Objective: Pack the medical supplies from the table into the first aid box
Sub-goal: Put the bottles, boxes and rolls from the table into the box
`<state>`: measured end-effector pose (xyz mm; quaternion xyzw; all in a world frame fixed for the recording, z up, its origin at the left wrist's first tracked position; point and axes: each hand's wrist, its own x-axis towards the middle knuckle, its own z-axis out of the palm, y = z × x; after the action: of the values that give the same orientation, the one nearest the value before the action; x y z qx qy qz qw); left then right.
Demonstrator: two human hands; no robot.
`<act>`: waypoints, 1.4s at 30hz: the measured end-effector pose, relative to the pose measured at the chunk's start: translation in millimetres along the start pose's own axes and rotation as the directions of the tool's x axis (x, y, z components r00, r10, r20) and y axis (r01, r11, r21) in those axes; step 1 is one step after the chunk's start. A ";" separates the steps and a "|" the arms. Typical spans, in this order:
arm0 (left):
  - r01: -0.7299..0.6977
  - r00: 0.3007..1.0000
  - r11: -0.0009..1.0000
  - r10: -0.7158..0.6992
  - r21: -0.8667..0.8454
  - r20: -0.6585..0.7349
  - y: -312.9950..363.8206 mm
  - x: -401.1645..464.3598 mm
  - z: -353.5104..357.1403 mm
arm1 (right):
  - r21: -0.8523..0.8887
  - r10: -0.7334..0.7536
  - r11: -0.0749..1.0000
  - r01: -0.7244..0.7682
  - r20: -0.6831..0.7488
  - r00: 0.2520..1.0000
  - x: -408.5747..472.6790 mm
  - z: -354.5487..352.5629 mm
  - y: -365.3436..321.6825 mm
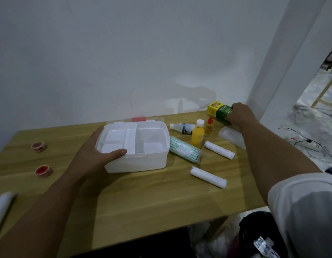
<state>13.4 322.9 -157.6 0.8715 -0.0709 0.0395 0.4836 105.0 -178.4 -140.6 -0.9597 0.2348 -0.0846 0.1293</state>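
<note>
1 light wooden table [142, 198]. 1 open translucent white plastic first aid box [142, 162] mid-table; left hand [92, 153] grips its near-left corner. Right hand [239, 114] clasps 1 green-yellow cardboard carton [220, 110], far right. Loose on the table: 1 green-striped wrapped roll [184, 151], 3 white gauze rolls [208, 177] [219, 150] [2, 207], 3 small bottles [198, 135] [181, 127] [209, 125], 2 red tape rolls [39, 147] [44, 170].

Open box [137, 164], green carton [221, 113], supplies [184, 150] beside
</note>
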 end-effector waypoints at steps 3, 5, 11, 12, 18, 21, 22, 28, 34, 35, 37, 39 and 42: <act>-0.017 1.000 1.000 0.017 -0.018 0.006 4.3 -3.9 -2.1 | 0.046 0.008 0.999 -0.007 -0.027 1.000 -10.1 -34.8 -15.9; -0.017 1.000 0.999 0.017 -0.038 0.010 6.7 -8.4 -3.1 | 0.060 -0.031 0.998 0.034 -0.056 0.998 -21.4 -62.5 -32.4; -0.016 0.999 0.998 0.018 -0.054 0.038 3.1 -23.4 -13.6 | 0.209 -0.301 0.932 0.295 -0.003 0.954 -84.0 -126.4 -102.5; -0.008 0.999 0.999 0.010 -0.050 0.041 1.8 -25.9 -15.3 | 0.222 -0.352 0.916 0.336 0.036 0.935 -97.6 -130.7 -114.8; -0.014 1.000 0.998 0.015 -0.059 0.015 0.3 -43.6 -22.4 | 0.151 -0.517 0.854 0.497 0.347 0.782 -173.6 -120.7 -172.3; -0.009 1.000 0.998 0.010 -0.058 0.010 -2.4 -49.1 -24.1 | -0.012 -0.539 0.813 0.583 0.364 0.759 -199.4 -103.2 -191.0; -0.002 1.000 0.999 0.002 -0.050 0.005 -4.1 -49.6 -24.6 | -0.061 -0.548 0.794 0.605 0.360 0.755 -206.8 -97.3 -196.2; 0.051 0.999 0.999 -0.051 0.013 -0.002 -15.7 -48.6 -30.1 | -0.192 -0.585 0.739 0.646 0.295 0.756 -228.0 -70.6 -215.0; 0.040 0.999 0.999 -0.040 0.027 0.007 -17.2 -46.5 -31.6 | -0.208 -0.576 0.737 0.643 0.303 0.759 -226.1 -74.1 -220.6; 0.037 0.999 0.999 -0.037 0.026 0.008 -17.1 -46.7 -31.6 | -0.234 -0.576 0.729 0.643 0.299 0.761 -226.6 -73.0 -222.5; 0.036 0.999 0.999 -0.036 0.036 0.011 -17.9 -46.1 -31.3 | -0.272 -0.584 0.707 0.653 0.296 0.756 -228.3 -69.0 -227.2; 0.045 0.999 0.998 -0.046 0.051 0.015 -18.3 -45.8 -30.9 | -0.272 -0.607 0.687 0.674 0.295 0.738 -230.6 -61.0 -232.3; 0.062 0.998 0.996 -0.063 0.067 0.014 -16.5 -46.7 -29.7 | -0.201 -0.634 0.697 0.688 0.277 0.722 -235.0 -42.4 -239.1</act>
<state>-30.0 360.6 -162.1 0.8893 -0.0461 0.0198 0.4545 -7.7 128.5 -55.3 -0.9909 -0.1307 0.0001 -0.0308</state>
